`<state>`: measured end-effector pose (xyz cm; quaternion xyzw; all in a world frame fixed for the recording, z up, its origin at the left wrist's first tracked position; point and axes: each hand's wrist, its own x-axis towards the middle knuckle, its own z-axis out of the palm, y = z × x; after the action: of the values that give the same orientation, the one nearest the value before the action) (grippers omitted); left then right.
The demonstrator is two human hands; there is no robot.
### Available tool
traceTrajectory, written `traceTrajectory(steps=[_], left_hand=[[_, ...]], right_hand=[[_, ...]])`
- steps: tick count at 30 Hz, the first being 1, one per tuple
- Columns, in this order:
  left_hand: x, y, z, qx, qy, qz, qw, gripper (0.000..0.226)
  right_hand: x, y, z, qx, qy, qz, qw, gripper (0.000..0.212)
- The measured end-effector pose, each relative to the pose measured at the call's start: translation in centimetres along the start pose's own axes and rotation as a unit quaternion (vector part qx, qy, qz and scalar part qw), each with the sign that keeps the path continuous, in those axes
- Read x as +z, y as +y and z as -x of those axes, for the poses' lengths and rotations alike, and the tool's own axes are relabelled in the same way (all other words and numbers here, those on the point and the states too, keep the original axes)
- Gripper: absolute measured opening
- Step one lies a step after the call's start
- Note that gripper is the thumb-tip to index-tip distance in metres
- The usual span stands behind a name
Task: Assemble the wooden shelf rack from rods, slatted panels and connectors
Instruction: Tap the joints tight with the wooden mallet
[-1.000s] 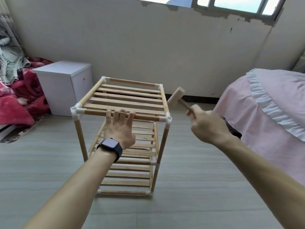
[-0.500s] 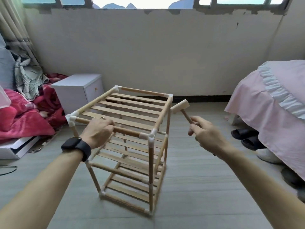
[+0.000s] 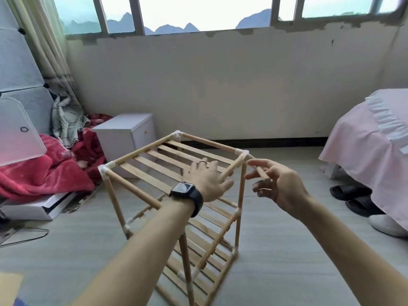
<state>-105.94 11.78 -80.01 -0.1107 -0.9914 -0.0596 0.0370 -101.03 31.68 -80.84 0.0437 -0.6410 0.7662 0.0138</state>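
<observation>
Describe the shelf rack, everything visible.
The shelf rack is a light wooden frame of round rods joined at the corners by white connectors. It is seen corner-on, standing on the grey floor. Three slatted tiers show: top, middle and bottom; the lower part is blurred. The left hand rests on the top tier, over its right side rod. The right hand pinches a wooden handle beside the far right corner; contact there cannot be told.

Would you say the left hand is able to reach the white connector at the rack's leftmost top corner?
Probably yes: the left hand rests on the top slats, and nothing lies between it and that connector.
</observation>
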Motion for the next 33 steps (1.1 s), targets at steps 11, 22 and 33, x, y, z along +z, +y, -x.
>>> traceTrajectory(steps=[11, 22, 33], left_hand=[[0.6, -6.2, 1.3, 0.173, 0.066, -0.042, 0.982, 0.027], [2.0, -5.4, 1.8, -0.051, 0.092, 0.044, 0.994, 0.045], [2.7, -5.5, 1.1, -0.049, 0.076, 0.054, 0.994, 0.036]], right_hand=[[-0.7, -3.3, -2.9, -0.166, 0.198, 0.430, 0.865, 0.040], [5.4, -1.4, -3.4, -0.197, 0.072, 0.502, 0.839, 0.036], [7.7, -1.1, -1.1, -0.277, 0.131, 0.415, 0.857, 0.033]])
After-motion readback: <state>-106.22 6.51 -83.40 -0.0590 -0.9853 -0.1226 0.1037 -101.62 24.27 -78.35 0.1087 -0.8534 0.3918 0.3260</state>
